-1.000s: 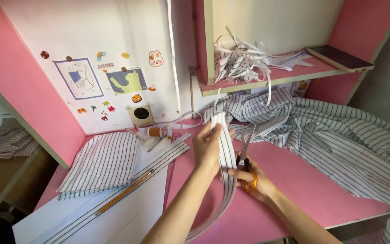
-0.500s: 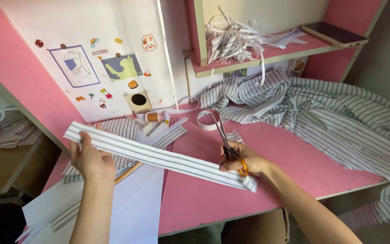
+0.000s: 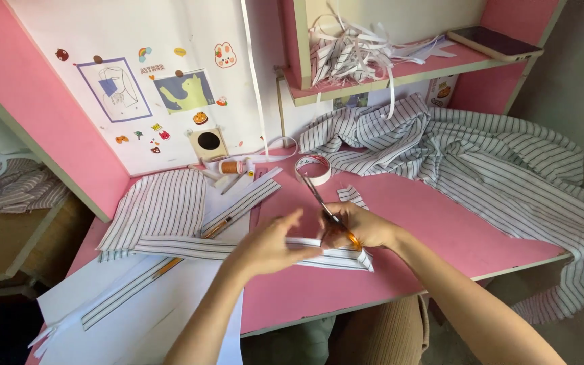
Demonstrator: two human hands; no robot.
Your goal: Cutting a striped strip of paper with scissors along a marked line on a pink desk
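Head view: two hands, one scissors point(image 3: 326, 203), one strip point(image 3: 190, 247)

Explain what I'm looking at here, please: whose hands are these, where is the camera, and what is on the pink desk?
No machine here: the view comes from a camera worn on a person's head, looking down at their own bare hands. The right hand grips orange-handled scissors with the blades pointing away, toward a roll of tape. The left hand rests on a long striped fabric strip lying across the pink desk. Left of it lie a folded striped piece, white paper sheets and a pencil. A small thread spool sits by the wall, and a large pile of striped cloth fills the right side. The shelf above holds cut strips and a phone.
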